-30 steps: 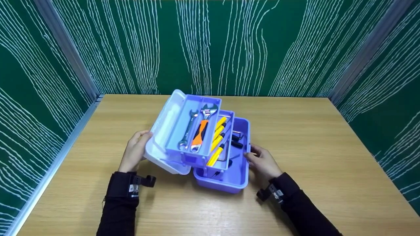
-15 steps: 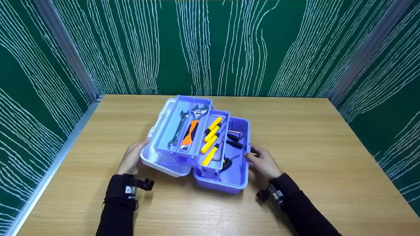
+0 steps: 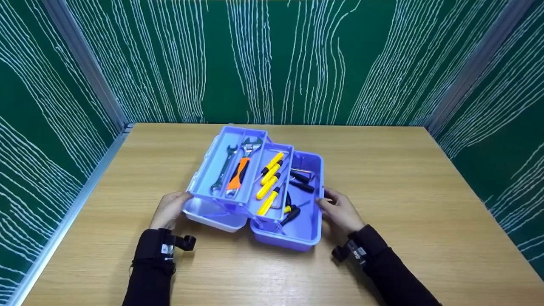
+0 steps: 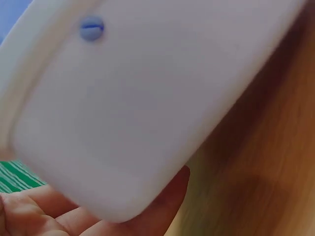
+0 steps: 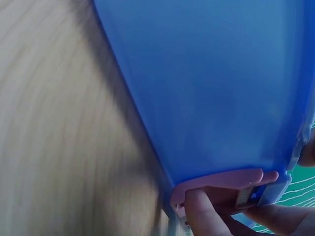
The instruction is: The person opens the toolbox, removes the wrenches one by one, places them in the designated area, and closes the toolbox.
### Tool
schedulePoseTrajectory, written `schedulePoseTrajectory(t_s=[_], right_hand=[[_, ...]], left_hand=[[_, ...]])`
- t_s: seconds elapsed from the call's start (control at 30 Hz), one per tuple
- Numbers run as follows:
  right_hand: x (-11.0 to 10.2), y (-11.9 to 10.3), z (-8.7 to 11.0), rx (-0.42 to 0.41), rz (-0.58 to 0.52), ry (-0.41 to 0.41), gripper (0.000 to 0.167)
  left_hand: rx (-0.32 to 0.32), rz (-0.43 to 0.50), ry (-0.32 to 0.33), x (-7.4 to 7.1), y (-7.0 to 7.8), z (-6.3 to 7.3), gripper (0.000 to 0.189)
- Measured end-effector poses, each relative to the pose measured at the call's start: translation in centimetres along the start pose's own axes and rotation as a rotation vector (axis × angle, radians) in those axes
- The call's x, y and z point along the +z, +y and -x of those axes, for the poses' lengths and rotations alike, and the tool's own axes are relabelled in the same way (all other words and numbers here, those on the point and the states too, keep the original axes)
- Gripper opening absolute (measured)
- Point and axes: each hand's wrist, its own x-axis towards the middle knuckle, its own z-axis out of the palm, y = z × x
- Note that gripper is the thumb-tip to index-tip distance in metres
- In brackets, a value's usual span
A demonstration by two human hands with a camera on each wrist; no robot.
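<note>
A purple toolbox (image 3: 287,243) stands on the table with its pale lid (image 3: 216,217) folded out to the left and two trays spread stepwise. The left hand (image 3: 168,208) holds the lid's outer side; in the left wrist view its fingers (image 4: 162,211) lie under the lid's white corner (image 4: 113,123). The right hand (image 3: 342,212) grips the box's right wall, thumb at the rim, with a finger (image 5: 204,216) at the pink latch (image 5: 221,179). The upper tray carries a wrench (image 3: 223,170) and an orange-handled adjustable wrench (image 3: 240,172). Several yellow-handled tools (image 3: 268,202) lie in the lower tray.
In the box's bottom lie black-handled tools (image 3: 301,187), partly hidden by the lower tray. The wooden table (image 3: 403,182) surrounds the box. Green walls (image 3: 382,55) with white lines stand behind and at both sides.
The left hand has lowered the lid outward, left and down. The trays have swung left with it, uncovering more of the bottom and its tools. The right hand has stayed put.
</note>
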Motion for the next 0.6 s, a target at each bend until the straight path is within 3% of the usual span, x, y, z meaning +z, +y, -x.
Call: schedulePoseTrajectory(t_s=[0.13, 0.27, 0.6], right_hand=[[-0.02, -0.03, -0.01, 0.000, 0.008, 0.007, 0.053], [-0.02, -0.04, 0.04, -0.006, 0.023, 0.011, 0.053], [0.11, -0.04, 0.10, -0.023, 0.035, 0.027, 0.053]], left_hand=[[0.082, -0.244, 0.066, 0.16, -0.10, 0.33, 0.034], [0.129, -0.388, 0.099, 0.29, -0.03, 0.68, 0.032], [0.199, -0.486, 0.166, 0.42, -0.55, 0.48, 0.023]])
